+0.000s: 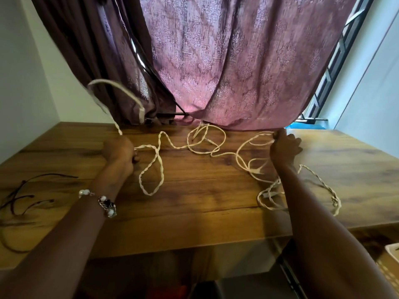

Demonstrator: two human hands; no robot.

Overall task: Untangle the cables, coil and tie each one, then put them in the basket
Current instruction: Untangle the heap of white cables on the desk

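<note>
While both hands grip it, white cable point(172, 145) runs sideways between left hand point(121, 152) and right hand point(285, 145); tangle seemingly nearer right.

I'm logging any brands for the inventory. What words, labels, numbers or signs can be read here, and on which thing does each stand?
None can be read.
The white cables show no print.
The dark cords at the table's left bear no label.
The curtain carries only a woven pattern, no lettering.
The bracelet has beads, no engraving visible.
</note>
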